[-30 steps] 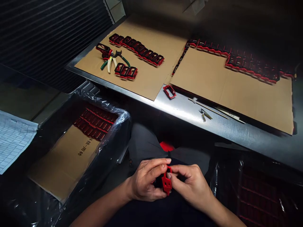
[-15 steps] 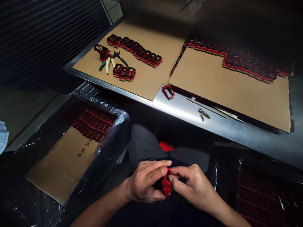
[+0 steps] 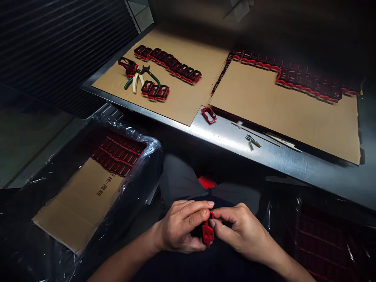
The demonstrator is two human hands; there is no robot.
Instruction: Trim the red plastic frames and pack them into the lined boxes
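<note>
Above my lap, a small red plastic frame (image 3: 208,232) is held between both hands, its narrow side turned up toward me. My left hand (image 3: 185,225) wraps it from the left, with fingers over the top and behind. The thumb and forefinger of my right hand (image 3: 239,227) pinch its upper right edge. Much of the frame is covered by my fingers. On the metal table edge ahead lies a separate red frame (image 3: 209,115). To its right rest a thin stick (image 3: 258,135) and several small metal pieces (image 3: 253,142).
Cardboard sheets (image 3: 188,105) cover the metal table (image 3: 226,133). Rows of black-and-red frames (image 3: 173,64) and two pairs of pliers (image 3: 135,80) lie on the left sheet; more frames (image 3: 308,84) line the right one. A plastic-lined box (image 3: 152,145) at lower left holds frames and cardboard (image 3: 73,211).
The red frame has turned slightly in my fingers, showing more of its narrow side. Both hands keep their grip. The camera view has shifted a little.
</note>
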